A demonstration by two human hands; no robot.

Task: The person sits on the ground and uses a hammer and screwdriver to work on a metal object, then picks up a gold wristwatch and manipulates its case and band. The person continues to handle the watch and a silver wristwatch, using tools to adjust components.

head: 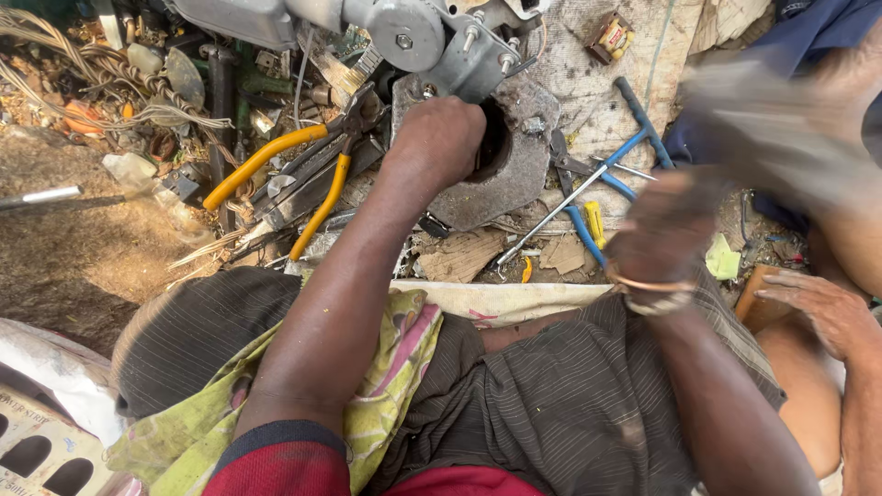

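Left hand [439, 138]: fist closed on the edge of the metal block [510, 174], knuckles up, fingers curled into its round hole.
Right hand [663, 230]: raised and blurred by motion, bangle on the wrist; likely closed round a tool handle, but cannot tell for sure what sits in the fingers.
Metal block: flat on the ground ahead of the knees, thick grey plate with a large round opening; grey motor housing [413, 32] bolted just above it.
Handling: looks heavy, stiff, rough-cast, not slippery and not fragile; unlikely to shift under a light push.
Where to hold: rim of the round hole, where the left fingers already hook, or the outer edge near the bolts.
Cutters [294, 174]: yellow-handled, lying open to the left of the block, jaws pointing at it.
Blue wrench [634, 138]: T-shaped, lying right of the block beside thin pliers [574, 179] with blue grips.
Yellow screwdriver [595, 223]: small, near the blue grips.
Wire scrap [110, 73]: twisted strands heaped at upper left among loose bits.
Containers: none clearly in view; small yellow box [614, 39] at top, contents not visible.
Other person: a hand [818, 308] resting at far right, apart from the work.
Lap: green patterned cloth [386, 386] over dark striped fabric.
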